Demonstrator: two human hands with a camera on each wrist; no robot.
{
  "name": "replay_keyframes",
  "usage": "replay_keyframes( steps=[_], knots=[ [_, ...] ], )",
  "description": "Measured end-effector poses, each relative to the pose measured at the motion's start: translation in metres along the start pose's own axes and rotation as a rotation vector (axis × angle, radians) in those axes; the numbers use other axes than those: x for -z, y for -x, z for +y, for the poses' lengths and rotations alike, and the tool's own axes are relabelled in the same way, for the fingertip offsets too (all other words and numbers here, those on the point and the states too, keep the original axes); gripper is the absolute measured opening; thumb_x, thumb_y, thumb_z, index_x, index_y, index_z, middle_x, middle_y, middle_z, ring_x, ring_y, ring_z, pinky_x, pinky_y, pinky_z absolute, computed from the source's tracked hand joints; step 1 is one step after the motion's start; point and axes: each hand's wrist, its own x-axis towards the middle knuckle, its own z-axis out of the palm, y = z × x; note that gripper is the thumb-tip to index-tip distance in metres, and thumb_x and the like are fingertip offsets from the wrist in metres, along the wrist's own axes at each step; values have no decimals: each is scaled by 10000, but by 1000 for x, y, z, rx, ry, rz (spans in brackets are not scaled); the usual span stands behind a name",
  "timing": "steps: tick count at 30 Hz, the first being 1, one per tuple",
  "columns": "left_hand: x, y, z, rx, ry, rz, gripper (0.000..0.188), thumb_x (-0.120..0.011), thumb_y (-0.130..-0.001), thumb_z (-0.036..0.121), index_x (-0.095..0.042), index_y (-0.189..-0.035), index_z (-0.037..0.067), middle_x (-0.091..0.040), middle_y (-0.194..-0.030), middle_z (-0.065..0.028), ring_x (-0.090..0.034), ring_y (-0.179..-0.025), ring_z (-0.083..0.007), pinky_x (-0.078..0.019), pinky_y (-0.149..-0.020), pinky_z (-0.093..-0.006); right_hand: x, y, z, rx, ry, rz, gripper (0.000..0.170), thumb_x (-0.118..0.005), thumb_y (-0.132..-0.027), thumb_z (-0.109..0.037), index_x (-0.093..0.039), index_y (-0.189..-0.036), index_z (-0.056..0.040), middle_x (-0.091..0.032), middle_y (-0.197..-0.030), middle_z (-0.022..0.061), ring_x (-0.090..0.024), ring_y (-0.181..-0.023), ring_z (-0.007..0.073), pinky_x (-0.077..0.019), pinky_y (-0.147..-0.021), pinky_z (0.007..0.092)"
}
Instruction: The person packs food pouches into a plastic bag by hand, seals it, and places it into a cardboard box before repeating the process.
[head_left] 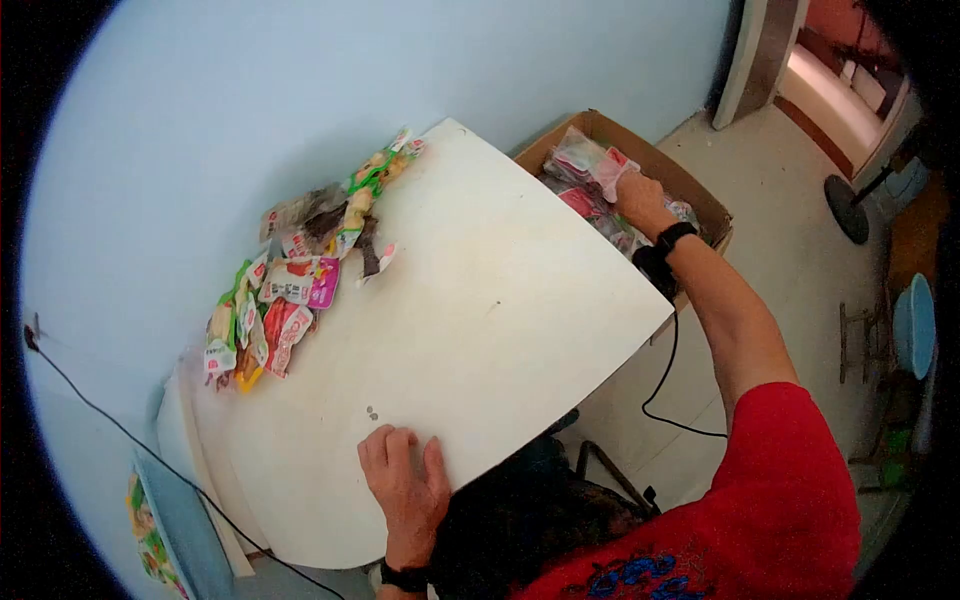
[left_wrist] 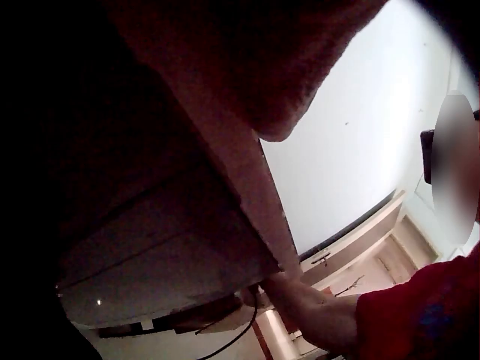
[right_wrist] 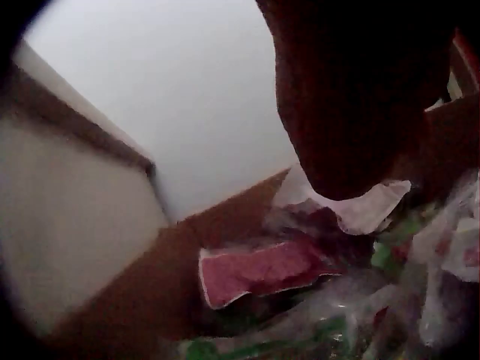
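My right hand (head_left: 643, 200) reaches into a cardboard box (head_left: 700, 190) beyond the table's right edge. It pinches a red-and-white plastic snack packet (head_left: 612, 174) at the top of the pile. In the right wrist view, the dark shape of the hand (right_wrist: 360, 105) covers part of a pale packet (right_wrist: 367, 214), and a red packet (right_wrist: 262, 271) lies just below. My left hand (head_left: 405, 485) rests on the white table (head_left: 480, 300) near its front edge, fingers loosely bent and holding nothing. Two small grey spots (head_left: 372, 412) lie just beyond its fingertips.
Several snack packets (head_left: 300, 280) lie heaped along the table's wall side. A blue bin (head_left: 180, 520) with more packets stands at the lower left. Black cables (head_left: 130, 430) hang at the left and by the box. A blue basin (head_left: 914, 325) is far right.
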Motion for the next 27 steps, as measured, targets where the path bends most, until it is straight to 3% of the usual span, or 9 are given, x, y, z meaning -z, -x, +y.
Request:
replay_keyframes(
  steps=[5, 7, 9, 10, 12, 14, 17, 23, 27],
  knots=[
    [-1, 1, -5, -74, -7, 77, 196, -677, -779, 61, -526, -895, 13, -523, -957, -187, -496, -919, -360, -418, -811, -455, 50, 29, 28, 77, -151, 271, 213, -571, -808, -131, -691, -925, 1, -682, -908, 219, -660, -794, 420, -531, -720, 500],
    [-1, 3, -8, -56, 21, 79, 206, -685, -785, 95, -527, -890, 14, -527, -964, -187, -498, -920, -361, -416, -807, -458, 90, 35, 27, -36, -197, 124, 240, -586, -817, -171, -676, -941, 14, -682, -939, 216, -642, -850, 437, -528, -769, 462],
    [-1, 3, -8, -76, 5, 83, 212, -681, -795, 126, -534, -891, 8, -523, -946, -182, -499, -900, -354, -418, -792, -457, 164, 65, -9, -103, -240, 56, 329, -623, -821, -234, -661, -1001, 39, -668, -1017, 240, -638, -908, 422, -523, -787, 453],
    [0, 3, -9, -75, 16, 92, 215, -679, -797, 135, -537, -893, 6, -519, -938, -180, -499, -893, -351, -418, -787, -456, 146, 55, 10, 2, -247, 246, 333, -639, -836, -220, -644, -1052, 33, -672, -1038, 208, -657, -895, 382, -527, -749, 432],
    [1, 4, -10, -94, 48, 107, 222, -676, -803, 154, -543, -898, 3, -513, -921, -174, -499, -880, -346, -418, -779, -454, 153, 46, 8, 101, -438, 373, 353, -648, -865, -213, -615, -1126, 23, -674, -1065, 162, -679, -883, 316, -534, -705, 387],
    [2, 5, -12, -97, 104, 138, 220, -676, -803, 154, -548, -898, 2, -510, -915, -170, -497, -876, -341, -419, -775, -452, 176, 43, 3, 91, -789, 231, 371, -637, -896, -226, -592, -1175, 14, -670, -1075, 136, -686, -884, 262, -543, -692, 341],
    [-5, 9, -20, -91, 159, 143, 235, -690, -794, 169, -555, -905, 12, -512, -933, -171, -499, -907, -341, -428, -787, -451, 248, 104, -102, 23, -1395, -134, 406, -610, -915, -193, -555, -1230, 56, -635, -1147, 194, -660, -1004, 295, -552, -800, 390],
    [21, -6, -67, -17, 450, -160, 206, -695, -799, 211, -648, -827, 12, -638, -879, -173, -608, -858, -337, -487, -780, -428, 262, 141, -241, 149, -1818, -547, 495, -582, -939, -275, -465, -1287, 58, -604, -1174, 208, -655, -998, 323, -561, -823, 384],
    [51, -14, -141, 118, 313, 183, 174, -693, -800, 157, -673, -879, 3, -682, -915, -152, -663, -814, -281, -528, -766, -370, 226, 140, -316, 242, -2137, -850, 322, -505, -985, -248, -541, -1190, -2, -661, -1098, 175, -658, -1024, 332, -562, -856, 410]
  ],
)
